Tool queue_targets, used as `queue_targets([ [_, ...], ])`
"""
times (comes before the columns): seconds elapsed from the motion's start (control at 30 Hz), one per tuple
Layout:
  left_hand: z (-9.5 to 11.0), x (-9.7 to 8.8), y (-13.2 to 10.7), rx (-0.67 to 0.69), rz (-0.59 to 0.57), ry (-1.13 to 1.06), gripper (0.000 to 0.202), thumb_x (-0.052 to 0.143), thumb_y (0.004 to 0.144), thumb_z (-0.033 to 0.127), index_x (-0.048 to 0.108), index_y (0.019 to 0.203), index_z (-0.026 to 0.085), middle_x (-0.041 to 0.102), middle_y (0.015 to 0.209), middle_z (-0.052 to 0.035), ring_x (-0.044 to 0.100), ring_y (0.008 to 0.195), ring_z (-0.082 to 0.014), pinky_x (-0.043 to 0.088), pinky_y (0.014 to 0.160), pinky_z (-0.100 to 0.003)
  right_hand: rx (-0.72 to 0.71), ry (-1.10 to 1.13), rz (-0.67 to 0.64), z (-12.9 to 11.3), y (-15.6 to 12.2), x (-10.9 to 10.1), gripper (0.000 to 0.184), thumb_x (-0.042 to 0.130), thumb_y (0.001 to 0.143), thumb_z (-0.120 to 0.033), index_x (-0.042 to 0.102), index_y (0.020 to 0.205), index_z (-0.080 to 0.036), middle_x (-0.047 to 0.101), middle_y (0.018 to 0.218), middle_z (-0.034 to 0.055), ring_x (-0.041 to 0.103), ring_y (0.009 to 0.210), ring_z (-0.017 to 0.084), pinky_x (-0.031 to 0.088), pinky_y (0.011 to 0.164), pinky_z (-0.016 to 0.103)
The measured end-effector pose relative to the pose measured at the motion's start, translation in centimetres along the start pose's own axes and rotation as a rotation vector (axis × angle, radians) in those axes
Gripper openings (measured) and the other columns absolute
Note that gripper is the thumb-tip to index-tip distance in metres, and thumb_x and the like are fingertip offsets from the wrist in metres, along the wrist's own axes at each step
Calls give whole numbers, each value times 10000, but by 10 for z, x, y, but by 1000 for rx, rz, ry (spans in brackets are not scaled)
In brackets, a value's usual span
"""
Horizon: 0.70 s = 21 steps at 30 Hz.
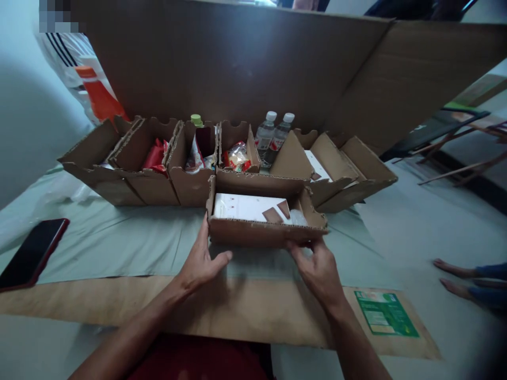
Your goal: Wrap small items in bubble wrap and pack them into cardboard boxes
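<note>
A low cardboard tray [253, 232] sits in front of me on a pale green cloth [119, 237], with a white sheet [241, 207] and small brown cardboard scraps inside. My left hand [202, 261] rests at the tray's left front corner, fingers spread, thumb under the front wall. My right hand [317, 266] touches the tray's right front edge with its fingertips curled on it.
Behind stands a row of cardboard compartments [158, 169] holding red snack packets, a green-capped bottle [196, 120] and two water bottles [273, 134]. A big cardboard sheet [237, 63] stands at the back. A dark phone [34, 250] lies left. Another person's bare feet [455, 277] show right.
</note>
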<state>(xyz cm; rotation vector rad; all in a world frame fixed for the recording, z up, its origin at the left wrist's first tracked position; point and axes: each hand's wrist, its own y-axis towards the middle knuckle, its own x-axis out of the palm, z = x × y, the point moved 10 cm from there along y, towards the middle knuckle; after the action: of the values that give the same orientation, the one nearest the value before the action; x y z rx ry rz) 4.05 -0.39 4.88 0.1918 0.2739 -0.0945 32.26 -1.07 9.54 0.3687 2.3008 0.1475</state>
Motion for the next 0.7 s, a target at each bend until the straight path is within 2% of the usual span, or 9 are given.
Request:
queue_targets([
  [0.07,-5,-26,-28,-82,35,-20,725,705,864,417,415,1500,224,529,1511,-155,465,1446,-361,349,1229,-555,-42,30,20,-23,-21,5,315,613,877,-508,634,967,-207,744,881,90,657,690,237,523,632,365],
  [0.13,-6,-61,-47,-147,123,-38,690,711,868,394,429,1478,238,532,1506,-130,454,1460,-339,329,1246,-512,-131,94,-7,-56,-30,19,282,612,890,-472,645,1009,-218,751,997,104,695,859,267,556,746,393],
  [0.23,13,-100,-41,-119,269,-65,720,725,859,354,394,1490,249,513,1519,-115,474,1444,-322,396,1200,-469,-213,170,-85,-96,-15,34,253,629,872,-456,629,975,-224,737,991,93,689,912,265,560,820,407],
  [0.3,35,-100,-21,-25,293,-63,737,741,828,344,408,1475,225,555,1464,-122,547,1361,-322,447,1151,-474,-169,175,-58,-96,2,27,310,647,851,-487,616,998,-217,727,934,82,678,838,255,556,777,408],
  [0.37,50,-80,-6,54,238,-73,793,737,814,339,377,1506,196,552,1472,-149,553,1347,-333,429,1164,-510,-87,139,40,-77,8,5,381,664,835,-532,615,1030,-208,722,911,80,674,809,262,545,755,425],
  [0.43,51,-53,-5,66,135,-60,822,726,806,322,364,1532,194,498,1542,-167,496,1409,-350,360,1213,-549,-18,87,156,-52,-6,-18,407,691,818,-575,629,986,-209,718,889,81,681,826,284,539,791,467],
  [0.5,37,-38,-20,26,81,-55,786,709,811,312,393,1521,196,488,1564,-163,469,1439,-348,329,1236,-553,20,72,208,-33,-36,-25,418,707,826,-583,656,1007,-210,732,948,101,699,912,317,544,843,502],
  [0.57,13,-45,-40,-57,115,-58,711,693,822,317,443,1476,191,544,1513,-151,495,1421,-335,356,1227,-531,-16,87,162,-28,-69,-12,396,701,841,-563,676,1028,-215,743,998,114,708,995,338,554,902,525],
  [0.7,-29,-85,-65,-197,205,-31,597,684,829,333,517,1384,190,623,1399,-132,561,1352,-322,430,1174,-490,-76,145,-40,-27,-104,29,486,718,845,-529,665,1218,-223,748,1123,131,704,1117,348,564,995,542],
])
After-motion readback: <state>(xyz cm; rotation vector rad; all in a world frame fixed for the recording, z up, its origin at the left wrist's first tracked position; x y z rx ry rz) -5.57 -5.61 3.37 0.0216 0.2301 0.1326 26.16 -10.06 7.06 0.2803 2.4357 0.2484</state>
